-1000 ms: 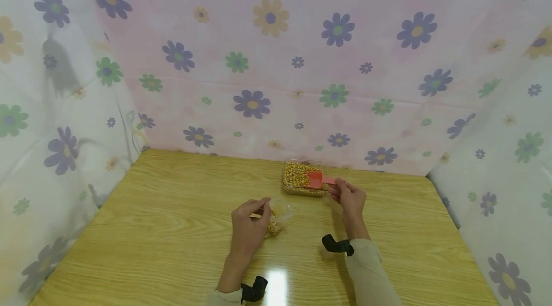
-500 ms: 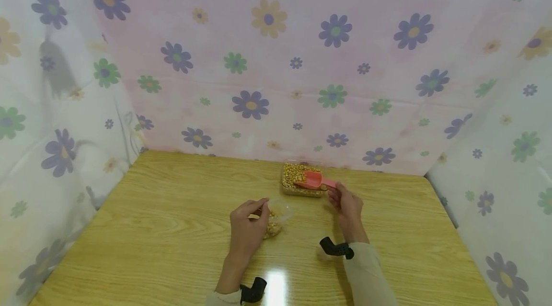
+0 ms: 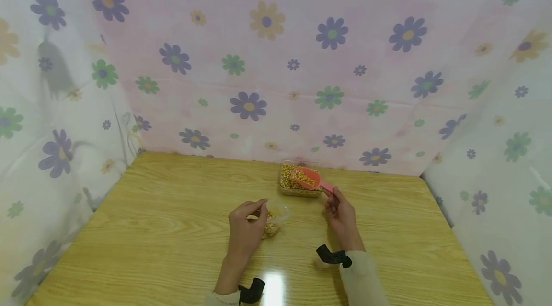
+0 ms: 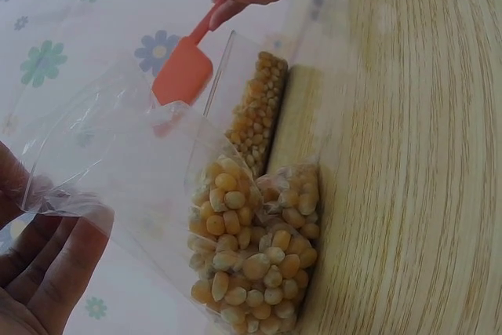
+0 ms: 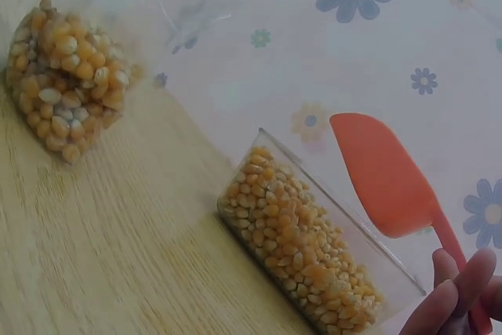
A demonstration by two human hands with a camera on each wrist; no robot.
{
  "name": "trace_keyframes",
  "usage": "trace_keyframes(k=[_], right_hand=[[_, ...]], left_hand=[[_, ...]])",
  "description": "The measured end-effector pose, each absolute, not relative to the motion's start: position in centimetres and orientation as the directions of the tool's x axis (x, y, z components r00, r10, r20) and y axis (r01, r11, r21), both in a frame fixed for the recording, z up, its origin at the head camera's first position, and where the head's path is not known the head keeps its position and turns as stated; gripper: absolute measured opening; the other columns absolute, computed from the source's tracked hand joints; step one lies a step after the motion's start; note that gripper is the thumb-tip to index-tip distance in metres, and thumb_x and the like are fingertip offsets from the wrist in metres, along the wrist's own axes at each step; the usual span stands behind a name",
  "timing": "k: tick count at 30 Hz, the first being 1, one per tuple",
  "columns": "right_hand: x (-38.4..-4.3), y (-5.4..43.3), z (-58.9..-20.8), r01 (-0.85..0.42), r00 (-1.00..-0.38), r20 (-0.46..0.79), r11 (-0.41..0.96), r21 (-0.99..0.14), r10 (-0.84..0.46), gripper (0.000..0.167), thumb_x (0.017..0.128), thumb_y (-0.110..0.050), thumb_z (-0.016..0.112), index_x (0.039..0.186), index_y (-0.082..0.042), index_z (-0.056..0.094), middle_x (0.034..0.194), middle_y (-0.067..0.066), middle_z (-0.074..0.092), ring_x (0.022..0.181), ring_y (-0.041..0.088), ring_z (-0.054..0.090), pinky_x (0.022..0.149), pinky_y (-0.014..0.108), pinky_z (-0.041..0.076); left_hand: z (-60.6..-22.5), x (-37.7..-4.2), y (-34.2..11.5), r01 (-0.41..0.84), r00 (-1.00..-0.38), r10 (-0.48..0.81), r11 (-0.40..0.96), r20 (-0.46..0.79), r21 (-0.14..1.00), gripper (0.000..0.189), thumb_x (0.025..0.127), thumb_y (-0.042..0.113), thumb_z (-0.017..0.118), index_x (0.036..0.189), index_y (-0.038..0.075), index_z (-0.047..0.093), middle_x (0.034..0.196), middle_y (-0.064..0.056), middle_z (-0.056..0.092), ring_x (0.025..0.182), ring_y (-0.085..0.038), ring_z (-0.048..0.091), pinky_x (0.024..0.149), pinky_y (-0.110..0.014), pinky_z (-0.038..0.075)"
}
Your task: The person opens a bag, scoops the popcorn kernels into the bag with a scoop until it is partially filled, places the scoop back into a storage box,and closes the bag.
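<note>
My right hand (image 3: pixel 342 215) grips the handle of a red-orange scoop (image 3: pixel 311 175), whose bowl carries corn kernels (image 3: pixel 304 179) above a clear rectangular container (image 3: pixel 300 192). More kernels fill much of that container, as the right wrist view shows through its side. My left hand (image 3: pixel 247 226) pinches the upper edge of a clear plastic bag (image 4: pixel 141 170) between thumb and fingers. Corn kernels (image 4: pixel 255 272) lie in the bottom of the bag, which rests on the table in front of the container. From the left wrist, the scoop (image 4: pixel 184 72) appears beyond the bag's mouth.
The wood-grain table (image 3: pixel 172 229) runs back to a flower-patterned cloth (image 3: pixel 276 66) that hangs behind the container and along both sides. Black wrist mounts (image 3: pixel 252 291) sit on both forearms. Light reflects off the table near the front.
The right hand has lifted the scoop out of the kernels in the container, now loaded, and drawn it slightly left and toward the body. The left hand stays on the bag.
</note>
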State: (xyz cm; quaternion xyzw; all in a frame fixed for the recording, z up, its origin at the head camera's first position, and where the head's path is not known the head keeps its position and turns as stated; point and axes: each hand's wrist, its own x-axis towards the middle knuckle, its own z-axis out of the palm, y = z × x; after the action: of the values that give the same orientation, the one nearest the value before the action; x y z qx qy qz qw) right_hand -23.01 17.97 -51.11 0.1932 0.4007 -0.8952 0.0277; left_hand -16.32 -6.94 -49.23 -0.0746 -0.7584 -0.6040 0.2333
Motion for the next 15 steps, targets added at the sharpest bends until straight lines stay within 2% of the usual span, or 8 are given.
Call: trace_keyframes(k=[9,15], right_hand=[[-21.9,17.3,-50.5,0.223,-0.913,-0.405,-0.777,-0.589,0.045,0.027,0.109,-0.024,0.048,0.099,-0.015,0.071,0.084,-0.001,0.078,0.061,0.002,0.06,0.061,0.016,0.051],[-19.3,16.9,-50.3,0.216,-0.909,-0.416,-0.813,-0.54,0.035,0.029,0.108,-0.024,0.049,0.097,-0.012,0.074,0.086,0.0,0.078,0.063,0.004,0.061,0.065,0.018,0.053]], left_hand=[[-49.2,-16.3,-7.0,0.399,-0.876,-0.168,0.275,0.452,0.875,0.018,0.095,0.0,0.067,0.107,0.002,0.08,0.083,-0.016,0.073,0.069,-0.016,0.069,0.055,-0.02,0.057],[-49.6,-16.4,-7.0,0.412,-0.868,-0.168,0.28,0.467,0.867,0.017,0.095,-0.001,0.067,0.106,0.0,0.08,0.081,-0.016,0.073,0.068,-0.015,0.069,0.054,-0.018,0.056]])
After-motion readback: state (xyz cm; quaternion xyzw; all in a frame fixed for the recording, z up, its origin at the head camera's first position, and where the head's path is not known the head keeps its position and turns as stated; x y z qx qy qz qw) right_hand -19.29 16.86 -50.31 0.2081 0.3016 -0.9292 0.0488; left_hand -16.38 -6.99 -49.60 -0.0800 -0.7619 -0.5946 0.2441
